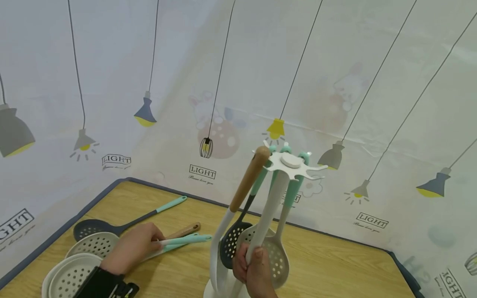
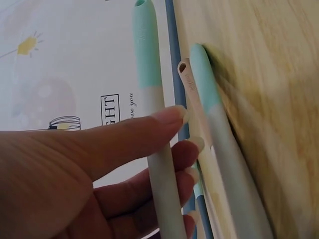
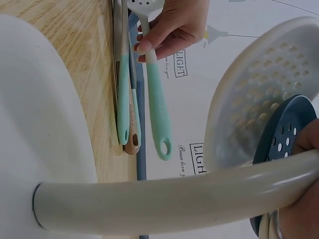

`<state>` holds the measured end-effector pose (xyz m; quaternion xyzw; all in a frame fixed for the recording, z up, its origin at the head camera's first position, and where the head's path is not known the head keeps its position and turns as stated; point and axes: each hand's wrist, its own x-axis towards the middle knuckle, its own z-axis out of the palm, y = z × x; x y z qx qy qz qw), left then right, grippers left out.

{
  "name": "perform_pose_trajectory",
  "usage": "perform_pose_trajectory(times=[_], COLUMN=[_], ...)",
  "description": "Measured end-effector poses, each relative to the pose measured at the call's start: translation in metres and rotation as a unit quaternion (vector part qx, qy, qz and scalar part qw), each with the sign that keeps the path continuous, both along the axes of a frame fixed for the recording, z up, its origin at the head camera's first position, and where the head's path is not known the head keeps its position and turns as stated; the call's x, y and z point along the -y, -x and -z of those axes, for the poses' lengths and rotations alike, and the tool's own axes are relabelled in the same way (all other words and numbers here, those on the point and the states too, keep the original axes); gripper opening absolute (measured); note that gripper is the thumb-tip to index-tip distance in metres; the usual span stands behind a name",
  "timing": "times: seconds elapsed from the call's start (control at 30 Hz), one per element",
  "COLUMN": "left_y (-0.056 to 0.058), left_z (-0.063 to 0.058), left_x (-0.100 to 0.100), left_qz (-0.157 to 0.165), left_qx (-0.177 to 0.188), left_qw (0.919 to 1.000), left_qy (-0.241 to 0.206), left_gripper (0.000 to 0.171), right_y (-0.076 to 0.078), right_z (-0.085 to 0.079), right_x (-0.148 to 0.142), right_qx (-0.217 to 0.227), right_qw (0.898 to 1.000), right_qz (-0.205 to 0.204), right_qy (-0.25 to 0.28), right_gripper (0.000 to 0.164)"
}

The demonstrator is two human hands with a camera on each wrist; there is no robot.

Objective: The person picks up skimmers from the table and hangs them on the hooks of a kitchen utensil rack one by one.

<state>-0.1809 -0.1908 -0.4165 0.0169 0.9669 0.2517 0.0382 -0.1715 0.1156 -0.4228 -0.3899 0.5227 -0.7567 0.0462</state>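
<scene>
My left hand (image 1: 136, 246) pinches the grey neck of a skimmer (image 2: 167, 199) between thumb and fingers. Its mint-green handle (image 3: 158, 109) points away from the hand, and part of its perforated head shows in the right wrist view. My right hand (image 1: 255, 267) grips the white post (image 1: 273, 203) of a utensil stand whose hooked top (image 1: 290, 163) is tilted. From the hooks hang a dark skimmer (image 1: 232, 242), a light perforated one (image 1: 277, 260) and a wooden-handled utensil (image 1: 247, 178). The wooden-handled utensil's lower end is partly hidden.
On the wooden table (image 1: 328, 265), left of the stand, lie a dark slotted spoon (image 1: 93, 227) with a mint handle, pale perforated skimmers (image 1: 74, 277) and a wooden handle (image 1: 188, 229). The stand's white base (image 3: 45, 124) is beside them. A lamp-printed sheet (image 1: 238, 62) rises behind.
</scene>
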Motion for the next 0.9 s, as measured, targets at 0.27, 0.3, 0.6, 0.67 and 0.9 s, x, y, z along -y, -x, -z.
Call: perform_pose_trajectory(times=[0.27,0.3,0.6,0.67,0.9], left_y=[-0.002,-0.002,0.000,0.002,-0.002], left_z=[-0.006,-0.006,-0.011,-0.011,-0.020], left_x=[-0.001,-0.001,0.001,0.002,0.005], left_qz=[0.000,0.003,0.033,0.037,0.052], left_qx=[-0.007,-0.012,-0.023,-0.026,-0.054], left_qw=[0.9998,0.9998,0.9991,0.9989,0.9970], left_qy=[-0.018,-0.015,-0.012,-0.013,-0.022], left_gripper=[0.011,0.013,0.024,0.025,0.019], right_y=[-0.003,-0.003,-0.006,-0.007,-0.010], right_z=[-0.001,-0.001,-0.001,-0.002,-0.003], right_x=[0.000,0.000,0.003,0.004,0.007], right_qx=[0.005,0.002,-0.006,-0.004,0.009], right_qw=[1.000,1.000,0.997,0.996,0.993], right_qz=[0.017,0.021,0.072,0.081,0.113], right_qy=[-0.013,-0.015,-0.035,-0.036,-0.033], right_gripper=[0.070,0.070,0.073,0.074,0.074])
